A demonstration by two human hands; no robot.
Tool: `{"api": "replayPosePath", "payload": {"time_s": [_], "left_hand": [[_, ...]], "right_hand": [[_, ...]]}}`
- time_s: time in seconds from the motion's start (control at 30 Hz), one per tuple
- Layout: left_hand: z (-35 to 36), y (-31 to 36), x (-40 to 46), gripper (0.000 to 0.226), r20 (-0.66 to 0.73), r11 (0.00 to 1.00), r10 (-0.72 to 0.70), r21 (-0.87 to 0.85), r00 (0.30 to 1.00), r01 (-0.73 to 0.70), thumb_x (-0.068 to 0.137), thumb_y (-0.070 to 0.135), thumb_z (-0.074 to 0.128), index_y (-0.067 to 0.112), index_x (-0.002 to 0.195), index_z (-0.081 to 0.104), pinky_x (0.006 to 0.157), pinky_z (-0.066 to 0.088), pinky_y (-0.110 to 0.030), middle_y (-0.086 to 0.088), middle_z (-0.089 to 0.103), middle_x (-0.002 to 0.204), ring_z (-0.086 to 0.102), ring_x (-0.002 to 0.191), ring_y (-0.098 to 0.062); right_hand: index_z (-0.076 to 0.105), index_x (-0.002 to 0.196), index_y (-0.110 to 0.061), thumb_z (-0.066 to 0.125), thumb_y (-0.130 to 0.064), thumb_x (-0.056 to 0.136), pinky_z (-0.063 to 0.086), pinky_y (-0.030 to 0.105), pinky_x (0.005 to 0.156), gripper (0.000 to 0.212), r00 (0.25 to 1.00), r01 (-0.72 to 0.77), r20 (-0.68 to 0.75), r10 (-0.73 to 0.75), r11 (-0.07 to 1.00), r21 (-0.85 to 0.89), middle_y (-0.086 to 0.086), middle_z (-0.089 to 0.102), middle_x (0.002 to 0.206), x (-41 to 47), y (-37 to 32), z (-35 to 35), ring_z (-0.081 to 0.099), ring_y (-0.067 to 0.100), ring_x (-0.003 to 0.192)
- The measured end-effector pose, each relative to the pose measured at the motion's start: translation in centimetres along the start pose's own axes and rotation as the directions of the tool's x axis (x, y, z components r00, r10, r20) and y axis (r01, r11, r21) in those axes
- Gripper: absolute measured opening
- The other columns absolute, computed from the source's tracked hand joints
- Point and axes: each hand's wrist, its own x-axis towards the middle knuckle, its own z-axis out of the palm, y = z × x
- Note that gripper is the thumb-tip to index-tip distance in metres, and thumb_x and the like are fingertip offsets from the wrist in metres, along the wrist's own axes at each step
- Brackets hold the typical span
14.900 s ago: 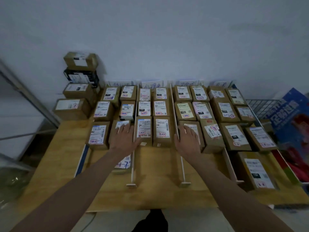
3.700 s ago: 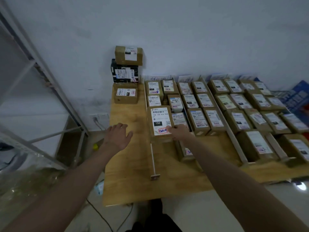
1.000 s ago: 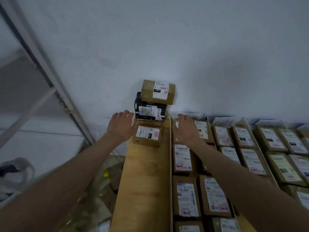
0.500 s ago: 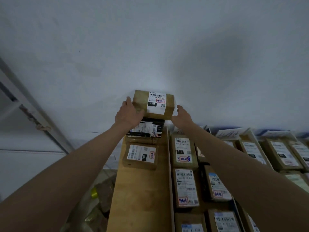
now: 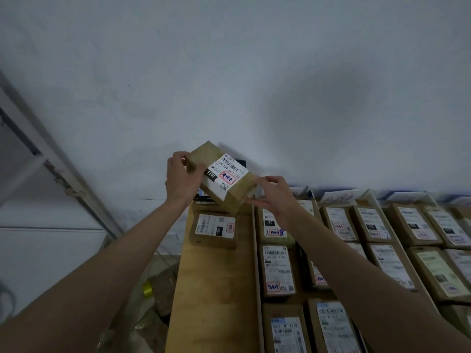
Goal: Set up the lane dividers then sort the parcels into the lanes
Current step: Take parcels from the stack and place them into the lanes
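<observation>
A brown cardboard parcel (image 5: pixel 222 177) with a white label marked 15H hangs tilted in the air in front of the wall. My left hand (image 5: pixel 181 180) grips its left end and my right hand (image 5: pixel 272 194) grips its right lower end. Under it a black parcel (image 5: pixel 204 198) is mostly hidden. A flat brown parcel (image 5: pixel 215 229) lies on the wooden table (image 5: pixel 214 296) in front of that. A white lane divider (image 5: pixel 257 266) runs along the table, and several labelled parcels (image 5: pixel 277 272) fill the lanes to its right.
A white wall (image 5: pixel 254 85) rises right behind the table. A grey metal frame (image 5: pixel 58 171) slants at the left. Bags and a yellow tape roll (image 5: pixel 147 289) lie on the floor left of the table edge.
Both hands have lifted the top parcel off the stack and tilted it, so its label now faces me at an angle. The view has moved closer to the wall.
</observation>
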Motion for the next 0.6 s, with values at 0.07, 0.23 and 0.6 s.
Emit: {"api": "replayPosePath", "payload": {"time_s": [0.07,0.23,0.6], "left_hand": [[-0.7,-0.2,-1.1,0.036,0.033,0.998,0.055,0.035,0.998,-0.056,0.087,0.039,0.068,0.03,0.115,0.047,0.095,0.049,-0.047,0.004,0.05,0.117,0.059,0.105,-0.02],[-1.0,-0.5,-4.4,0.04,0.196,0.984,0.139,0.082,0.971,-0.158,0.091,0.04,0.064,0.027,0.126,0.05,0.092,0.051,-0.048,0.002,0.053,0.118,0.062,0.103,-0.022],[-2.0,0.7,-10.1,0.059,0.509,0.814,0.121,0.44,0.852,-0.379,0.102,0.046,0.041,0.014,0.151,0.036,0.109,0.039,-0.048,-0.011,0.038,0.153,0.042,0.136,-0.031]], "right_hand": [[0.045,0.129,-0.014,0.071,-0.025,0.091,0.061,0.04,0.082,0.047,0.991,-0.055,0.126,0.055,0.998,-0.001,0.014,0.061,0.122,-2.1,0.6,-0.6,0.072,0.027,0.098],[0.061,0.118,-0.007,0.071,-0.033,0.089,0.058,0.041,0.092,0.04,0.917,-0.191,0.302,0.259,0.953,-0.237,0.011,0.068,0.118,-5.9,2.3,-1.7,0.068,0.027,0.107],[0.056,0.123,-0.004,0.055,-0.038,0.099,0.056,0.039,0.094,0.041,0.968,-0.188,0.072,0.241,0.884,-0.427,0.013,0.067,0.118,-11.8,3.9,-4.6,0.068,0.025,0.106]]}}
